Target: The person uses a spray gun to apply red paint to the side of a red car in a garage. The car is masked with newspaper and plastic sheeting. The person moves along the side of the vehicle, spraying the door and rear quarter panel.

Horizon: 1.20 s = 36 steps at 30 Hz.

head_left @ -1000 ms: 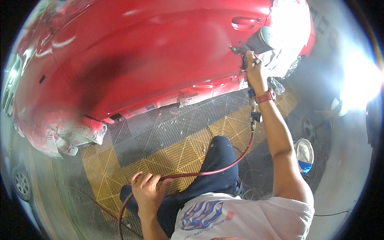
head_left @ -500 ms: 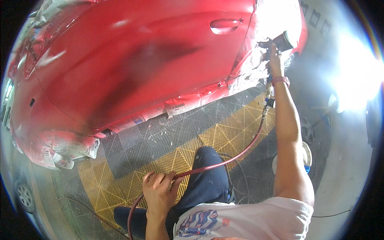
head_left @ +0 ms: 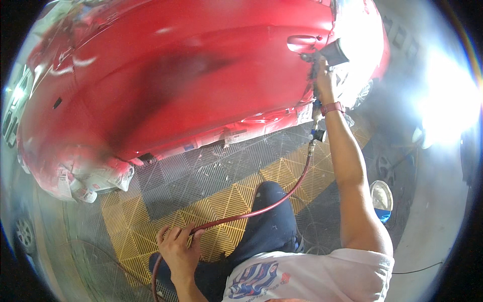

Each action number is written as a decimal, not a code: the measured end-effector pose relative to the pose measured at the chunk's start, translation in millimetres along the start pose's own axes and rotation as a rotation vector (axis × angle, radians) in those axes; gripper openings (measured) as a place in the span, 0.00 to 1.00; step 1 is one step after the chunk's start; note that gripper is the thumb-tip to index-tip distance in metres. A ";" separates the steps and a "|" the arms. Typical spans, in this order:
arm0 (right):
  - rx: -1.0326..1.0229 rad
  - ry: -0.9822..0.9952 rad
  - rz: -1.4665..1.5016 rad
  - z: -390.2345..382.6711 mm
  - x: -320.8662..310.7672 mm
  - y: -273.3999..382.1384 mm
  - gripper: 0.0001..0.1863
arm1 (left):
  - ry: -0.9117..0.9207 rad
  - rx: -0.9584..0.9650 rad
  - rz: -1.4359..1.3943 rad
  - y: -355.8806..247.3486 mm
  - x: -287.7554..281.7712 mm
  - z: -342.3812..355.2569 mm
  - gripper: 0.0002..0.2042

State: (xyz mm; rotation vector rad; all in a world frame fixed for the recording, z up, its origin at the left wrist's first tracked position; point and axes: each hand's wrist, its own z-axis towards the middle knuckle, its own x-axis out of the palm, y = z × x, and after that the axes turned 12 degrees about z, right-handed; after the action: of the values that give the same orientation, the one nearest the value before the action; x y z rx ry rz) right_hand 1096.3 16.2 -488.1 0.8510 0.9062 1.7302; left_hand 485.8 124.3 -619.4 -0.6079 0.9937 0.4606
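Note:
My right hand (head_left: 327,83) is wrapped round the grip of a spray gun (head_left: 318,65) with a dark cup (head_left: 334,52) on top, and my arm is stretched out. The gun is close to the red car door (head_left: 241,70), just below the door handle (head_left: 302,43). A dark red air hose (head_left: 266,209) runs from the fitting (head_left: 317,135) under the gun, across my knee, to my left hand (head_left: 177,247). The fingers of that hand are curled round the hose, low in front of my body. Whether the trigger is pressed is hidden.
Masking paper (head_left: 186,143) lines the car's lower edge, and more newspaper (head_left: 95,178) covers its left end. Grey and yellow grid tiles (head_left: 221,194) form the floor. A white bucket (head_left: 382,196) stands by my right elbow, and a bright lamp (head_left: 448,100) shines at right.
My right hand and the spray gun have moved left, from the papered area onto the door near the handle. My left hand has shifted left and slightly down with the hose.

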 end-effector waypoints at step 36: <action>0.313 1.028 0.316 -423.7 613.4 147.4 0.29 | -0.133 -0.699 0.433 263.2 -171.7 -272.9 0.11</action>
State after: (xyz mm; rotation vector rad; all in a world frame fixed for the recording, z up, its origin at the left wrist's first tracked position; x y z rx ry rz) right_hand 494.3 479.8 -479.6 0.2323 1.8192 2.3748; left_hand 70.6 125.5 -648.3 -0.9702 0.8242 1.2456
